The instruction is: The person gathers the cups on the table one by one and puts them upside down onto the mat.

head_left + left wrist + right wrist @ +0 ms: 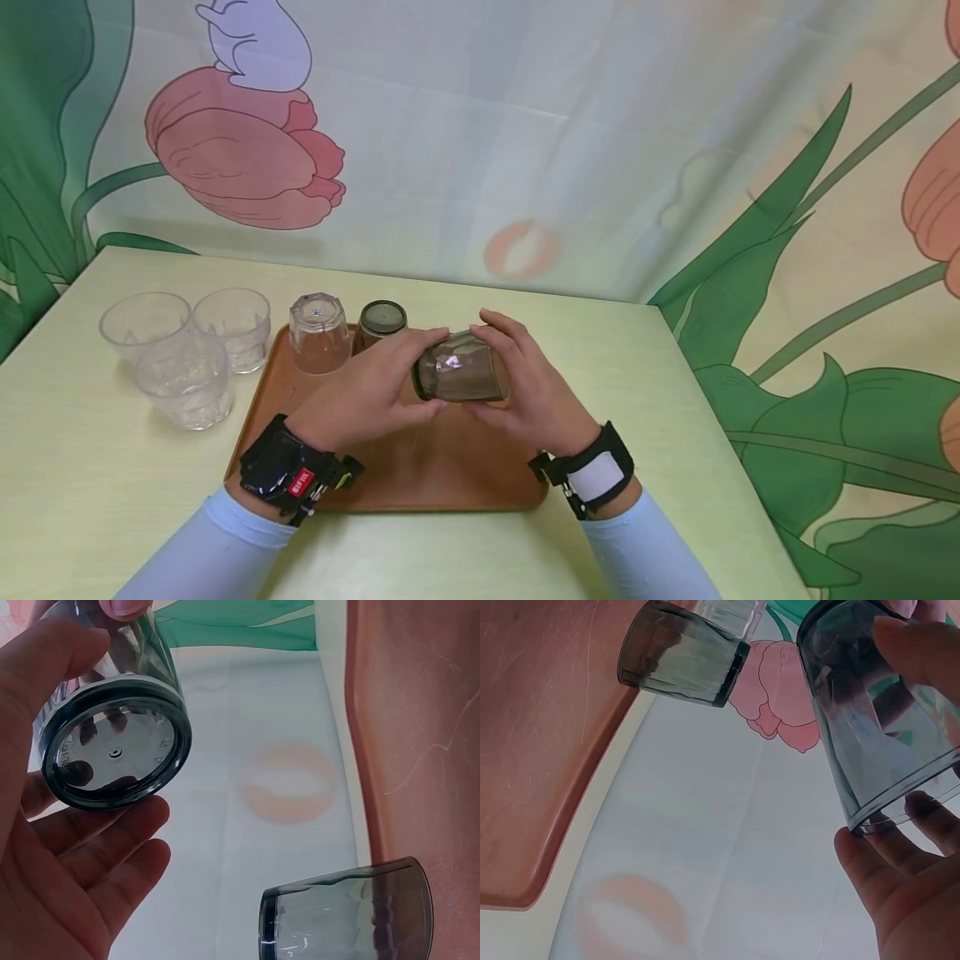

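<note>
A smoky grey tumbler (pixel 459 368) lies sideways in the air over the brown tray (pixel 420 487), held between both hands. My left hand (pixel 367 387) grips it round the thick base, which faces left. At the wider rim, on the right, my right hand (pixel 536 392) holds it with fingers above and thumb below. In the left wrist view the round base (pixel 116 754) shows small moulded marks. A second grey tumbler (pixel 382 318) stands upside down on the tray's back part, partly hidden behind my left hand. Beside it a clear glass (pixel 318 333) also stands upside down.
Left of the tray, three clear glasses stand upright on the pale table (pixel 675 467): one at the back left (pixel 146 321), one nearer the tray (pixel 236 329) and one in front (pixel 186 383). A printed curtain (pixel 450 150) hangs behind the table.
</note>
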`<action>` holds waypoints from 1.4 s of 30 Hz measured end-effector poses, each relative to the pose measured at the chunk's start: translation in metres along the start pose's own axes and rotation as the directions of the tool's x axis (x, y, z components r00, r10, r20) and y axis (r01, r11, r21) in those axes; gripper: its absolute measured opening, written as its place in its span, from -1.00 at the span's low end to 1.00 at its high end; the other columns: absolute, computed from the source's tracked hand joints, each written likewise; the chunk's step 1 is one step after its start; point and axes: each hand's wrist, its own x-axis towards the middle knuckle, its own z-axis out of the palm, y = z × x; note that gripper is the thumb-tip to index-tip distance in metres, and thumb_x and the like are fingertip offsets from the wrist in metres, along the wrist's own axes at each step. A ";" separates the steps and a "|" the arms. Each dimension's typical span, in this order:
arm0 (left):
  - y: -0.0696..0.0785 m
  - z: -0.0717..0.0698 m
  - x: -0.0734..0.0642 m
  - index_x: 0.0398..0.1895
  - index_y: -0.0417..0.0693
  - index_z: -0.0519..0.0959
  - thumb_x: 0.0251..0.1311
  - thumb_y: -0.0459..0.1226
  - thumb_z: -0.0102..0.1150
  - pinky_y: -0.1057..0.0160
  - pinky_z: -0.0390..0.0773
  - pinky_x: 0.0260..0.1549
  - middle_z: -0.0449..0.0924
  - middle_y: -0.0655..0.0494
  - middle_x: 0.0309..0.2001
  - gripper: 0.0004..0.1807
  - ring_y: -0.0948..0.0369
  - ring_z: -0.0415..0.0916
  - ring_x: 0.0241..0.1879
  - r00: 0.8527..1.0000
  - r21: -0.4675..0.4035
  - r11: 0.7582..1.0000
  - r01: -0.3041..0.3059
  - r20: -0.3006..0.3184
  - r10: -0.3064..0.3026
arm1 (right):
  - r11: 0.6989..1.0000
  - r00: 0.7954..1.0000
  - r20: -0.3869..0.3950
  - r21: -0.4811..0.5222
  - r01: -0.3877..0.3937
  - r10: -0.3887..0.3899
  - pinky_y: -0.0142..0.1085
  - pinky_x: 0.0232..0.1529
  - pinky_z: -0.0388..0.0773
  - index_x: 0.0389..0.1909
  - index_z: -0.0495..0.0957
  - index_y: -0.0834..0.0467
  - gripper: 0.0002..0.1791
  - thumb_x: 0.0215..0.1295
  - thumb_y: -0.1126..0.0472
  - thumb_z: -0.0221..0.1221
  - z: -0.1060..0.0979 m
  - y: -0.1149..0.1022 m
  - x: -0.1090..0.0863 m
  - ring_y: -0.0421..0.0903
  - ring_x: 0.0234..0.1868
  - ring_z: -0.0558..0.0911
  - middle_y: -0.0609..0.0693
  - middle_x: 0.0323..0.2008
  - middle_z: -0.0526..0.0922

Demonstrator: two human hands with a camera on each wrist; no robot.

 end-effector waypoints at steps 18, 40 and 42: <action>0.001 0.001 0.000 0.54 0.01 0.12 0.09 0.00 0.46 0.14 0.62 0.10 0.41 0.06 0.25 0.01 0.21 0.49 0.12 0.998 0.006 0.999 -0.045 -0.044 0.045 | 0.991 0.999 -0.018 0.131 -0.037 0.040 -0.06 0.29 0.48 0.45 0.07 0.15 0.09 -0.03 0.20 0.55 -0.006 0.000 -0.001 0.06 0.42 0.29 0.15 0.46 0.14; 0.006 -0.002 0.001 0.49 -0.03 0.21 0.01 -0.09 0.55 0.12 0.60 0.13 0.46 0.05 0.23 -0.01 0.18 0.50 0.16 0.990 0.006 0.995 -0.104 -0.100 0.104 | 0.974 0.999 -0.019 0.224 -0.038 0.044 -0.09 0.28 0.51 0.46 0.00 0.17 0.13 -0.02 0.24 0.54 -0.004 -0.002 -0.002 0.04 0.39 0.32 0.14 0.45 0.13; 0.005 -0.002 0.001 0.48 -0.04 0.23 0.00 -0.09 0.55 0.13 0.61 0.12 0.47 0.05 0.23 -0.02 0.18 0.50 0.16 0.986 0.014 0.993 -0.121 -0.110 0.122 | 0.975 0.999 -0.018 0.217 -0.039 0.043 -0.10 0.27 0.51 0.46 0.00 0.17 0.13 -0.03 0.23 0.55 -0.004 -0.001 -0.002 0.03 0.38 0.32 0.13 0.46 0.13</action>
